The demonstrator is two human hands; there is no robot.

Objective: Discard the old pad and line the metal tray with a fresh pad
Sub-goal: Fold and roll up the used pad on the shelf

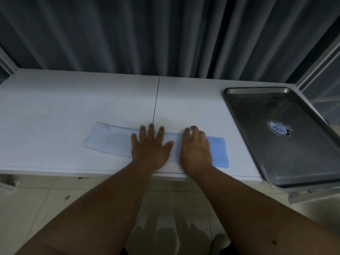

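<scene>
Left hand: fingers straight, spread, palm flat on pad. Right hand: blurred, fingers look loosely bent over pad's far edge; grip or not, cannot tell. Pad: long folded strip, pale blue at left, deeper blue at right end, lying along counter front edge, near middle. Tray: metal, at counter's right end, apart from pad, round sticker inside, near corner overhanging front edge. Grey curtain behind counter.

Both forearms extended forward, left hand flat with fingers spread, right hand palm-down, blurred.
</scene>
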